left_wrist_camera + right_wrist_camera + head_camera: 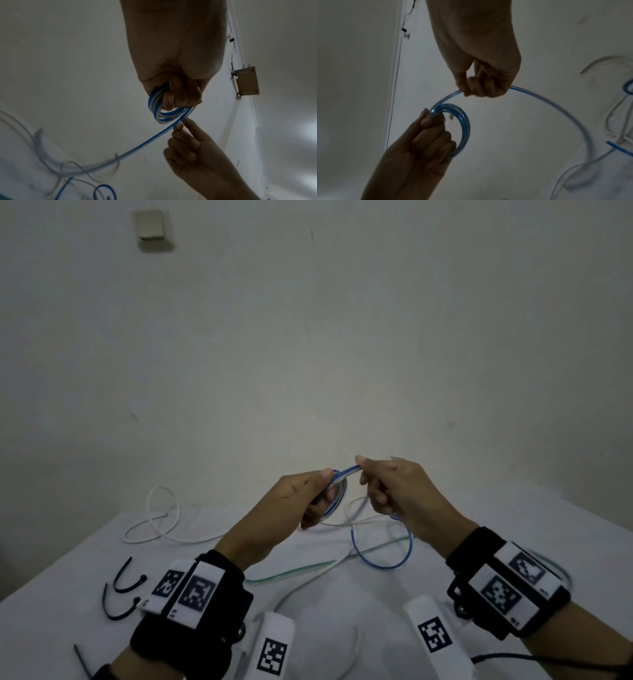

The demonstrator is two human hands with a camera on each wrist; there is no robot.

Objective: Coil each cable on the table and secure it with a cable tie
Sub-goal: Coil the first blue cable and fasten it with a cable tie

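Hands [294, 491] coil blue cable [337, 491] above white table [102, 549].

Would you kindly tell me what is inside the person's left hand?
The left hand grips a small coil of blue cable; several loops show. The coil's part within the palm is covered by the fingers.

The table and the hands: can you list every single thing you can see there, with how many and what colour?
blue cable: one, blue, partly coiled in the air, the rest trailing onto the table
white cable: one, white, loose at the table's far left
green-striped cable: one, pale with green, across the table's middle
cable ties: three seen, black, near left of the table
table: one, white cover
wall switch: one, cream, upper left wall
left hand: grips the coil
right hand: pinches the blue cable's free run
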